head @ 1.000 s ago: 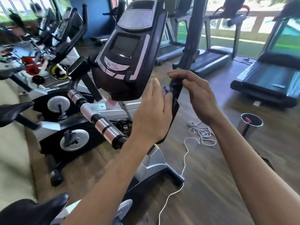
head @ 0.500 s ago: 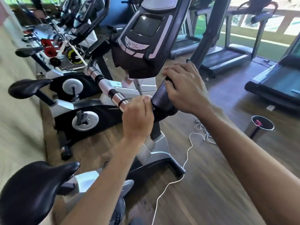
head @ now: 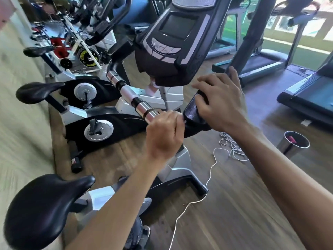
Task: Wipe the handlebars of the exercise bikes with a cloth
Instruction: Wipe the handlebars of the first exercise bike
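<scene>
The exercise bike [head: 140, 112] fills the middle of the view, its console [head: 178, 38] looming above both hands, and compared with a second ago the whole scene sits differently: the head has swung so that the row of bikes along the left wall and the near saddle [head: 45, 204] now show more fully. The bigger change for the task is in the hands. A second ago the left hand [head: 163, 136] was held flat and upright near the right-side bar with a scrap of purple-blue cloth showing at its fingers; now it has dropped to the near end of the left handlebar [head: 137, 101], its grip clenched round the tip of the chrome and black bar. The right hand [head: 221, 101] has slid down the black right handlebar [head: 193, 109] and now wraps over its lower padded end, fingers curled across the top. This reads as the wiping moving on from the upright bar to the lower ends. The cloth itself cannot be seen; it may be balled inside the left fist, but that is a guess. The left edge of the view is smeared by motion. On the wooden floor [head: 234, 204] lie a white cord [head: 212, 165] and a metal bin [head: 293, 144], its pink contents too small to name.
</scene>
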